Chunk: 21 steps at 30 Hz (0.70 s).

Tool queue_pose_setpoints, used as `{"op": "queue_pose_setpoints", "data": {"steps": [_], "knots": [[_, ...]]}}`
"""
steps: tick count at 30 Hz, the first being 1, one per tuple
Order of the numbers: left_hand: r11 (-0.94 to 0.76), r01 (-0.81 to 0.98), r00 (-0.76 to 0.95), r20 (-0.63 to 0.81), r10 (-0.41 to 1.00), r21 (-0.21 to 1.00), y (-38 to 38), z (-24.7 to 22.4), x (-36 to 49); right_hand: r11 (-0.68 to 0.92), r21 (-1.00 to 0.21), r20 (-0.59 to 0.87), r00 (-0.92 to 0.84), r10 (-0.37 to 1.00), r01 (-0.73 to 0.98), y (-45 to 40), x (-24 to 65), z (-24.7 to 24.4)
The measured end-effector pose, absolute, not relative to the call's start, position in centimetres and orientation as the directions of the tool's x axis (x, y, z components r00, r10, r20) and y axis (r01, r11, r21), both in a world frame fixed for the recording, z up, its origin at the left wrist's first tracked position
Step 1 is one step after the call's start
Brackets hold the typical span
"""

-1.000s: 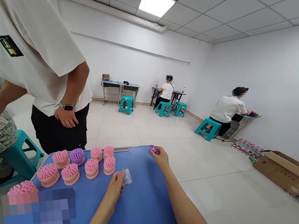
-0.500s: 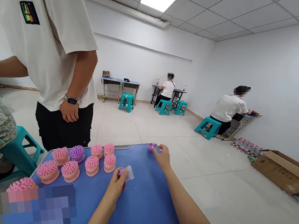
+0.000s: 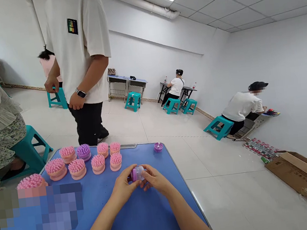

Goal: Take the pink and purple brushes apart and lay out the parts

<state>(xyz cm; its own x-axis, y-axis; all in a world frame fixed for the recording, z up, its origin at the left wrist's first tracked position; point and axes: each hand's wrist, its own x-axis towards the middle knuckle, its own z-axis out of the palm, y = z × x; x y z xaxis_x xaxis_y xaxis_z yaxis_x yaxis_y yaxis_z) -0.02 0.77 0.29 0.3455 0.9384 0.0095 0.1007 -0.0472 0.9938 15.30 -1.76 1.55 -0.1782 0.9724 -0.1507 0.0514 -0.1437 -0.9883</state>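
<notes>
Both hands meet over the blue table point(image 3: 151, 218), close to its middle. My left hand point(image 3: 122, 185) and my right hand point(image 3: 155, 177) grip a small clear plastic cylinder point(image 3: 137, 173) with a purple end. A small purple bristled piece point(image 3: 158, 147) stands by itself near the far edge, untouched. To the left are several pink bristled massage brushes on peach bases, such as one point(image 3: 98, 164) nearest my left hand, and a purple-bristled one point(image 3: 84, 152) at the back. A pixelated patch hides the table's near left part.
A person in a white T-shirt point(image 3: 80, 57) stands just beyond the far edge. Another person sits on a teal stool point(image 3: 29, 147) at the left. Two more people work along the far walls. A cardboard box point(image 3: 301, 174) lies on the floor at the right.
My right hand has left the far edge and joined my left on the clear cylinder, leaving the small purple piece on the table. The view has shifted, and the standing person has stepped back.
</notes>
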Motion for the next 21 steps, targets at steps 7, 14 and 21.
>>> {"op": "queue_pose_setpoints", "data": {"steps": [7, 14, 21], "knots": [[0.0, 0.149, 0.431, -0.065, 0.9, 0.989, 0.5, 0.7, -0.1, -0.078, -0.997, -0.074, -0.218, 0.973, -0.01, -2.2, 16.0, 1.4], [0.047, 0.132, 0.502, -0.107, 0.858, 0.99, 0.9, 0.5, -0.8, 0.183, -0.976, 0.145, -0.27, 0.952, 0.122, -2.3, 16.4, 0.9], [0.018, 0.184, 0.436, -0.098, 0.895, 0.983, 0.8, 0.7, -0.9, 0.024, -0.999, 0.007, -0.358, 0.934, 0.045, -2.5, 16.6, 1.2]]}}
